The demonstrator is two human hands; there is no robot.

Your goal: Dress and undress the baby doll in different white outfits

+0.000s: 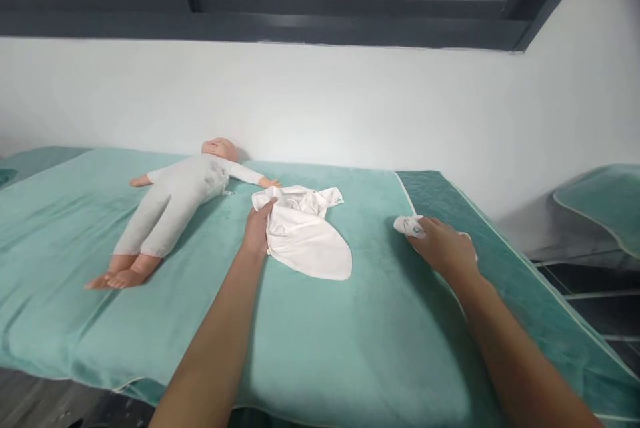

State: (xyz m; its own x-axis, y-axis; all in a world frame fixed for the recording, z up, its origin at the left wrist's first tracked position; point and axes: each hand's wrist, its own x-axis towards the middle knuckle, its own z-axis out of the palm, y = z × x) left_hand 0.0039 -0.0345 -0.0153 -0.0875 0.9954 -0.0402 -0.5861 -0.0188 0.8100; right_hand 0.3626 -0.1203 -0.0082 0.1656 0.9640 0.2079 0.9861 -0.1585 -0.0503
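My left hand (259,227) grips the left edge of a crumpled white cloth garment (310,238), which lies on the green bed cover (350,321). Bunched in my right hand (445,245) is a small white printed cloth (409,225), its ends poking out on both sides of the fist. That hand is over the right part of the bed, apart from the garment. A baby doll (180,191) in a white bodysuit lies on its back to the left, one hand close to the garment's upper left corner.
A white wall (320,101) runs along the bed's far side, below a dark-framed window (350,18) with metal bars. On the right, a metal rack (595,296) stands beside the bed, with another green cloth (607,205) above it.
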